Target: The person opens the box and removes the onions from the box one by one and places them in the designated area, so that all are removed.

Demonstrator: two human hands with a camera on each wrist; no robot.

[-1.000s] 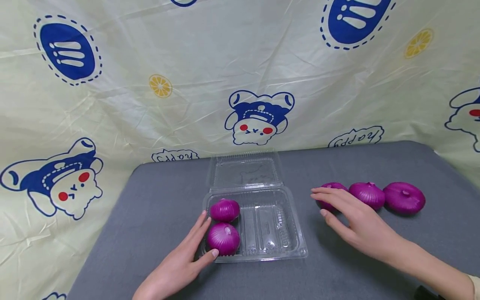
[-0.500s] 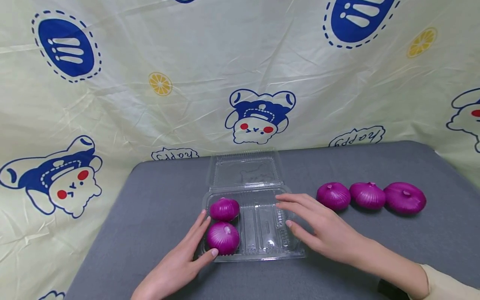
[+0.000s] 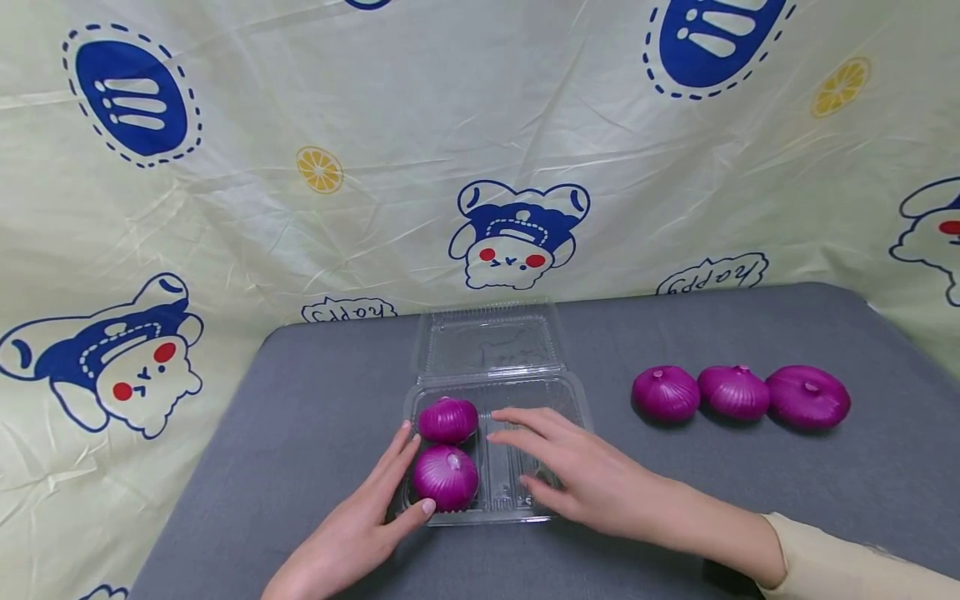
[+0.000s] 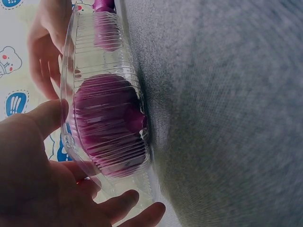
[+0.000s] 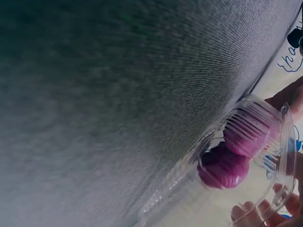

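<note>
Two purple onions, a nearer one [image 3: 446, 478] and a farther one [image 3: 447, 419], sit in the left side of a clear plastic clamshell box [image 3: 498, 518]. My left hand [image 3: 352, 529] rests along the box's left side, thumb at the front rim beside the nearer onion and fingers spread at the outer wall. Over the right half of the box hovers my right hand [image 3: 588, 475], fingers loosely extended and holding nothing. In the left wrist view an onion [image 4: 109, 118] shows through the ribbed wall, with the left hand [image 4: 52, 165] around the corner.
Three more purple onions, a left one [image 3: 666, 393], a middle one [image 3: 734, 392] and a right one [image 3: 808, 397], stand in a row on the grey table [image 3: 315, 400]. The box's lid [image 3: 491, 342] lies folded back. A printed cloth [image 3: 390, 225] hangs behind.
My right hand has moved left, from beside the leftmost onion of the row to over the box. The left hand and all the onions have stayed in place.
</note>
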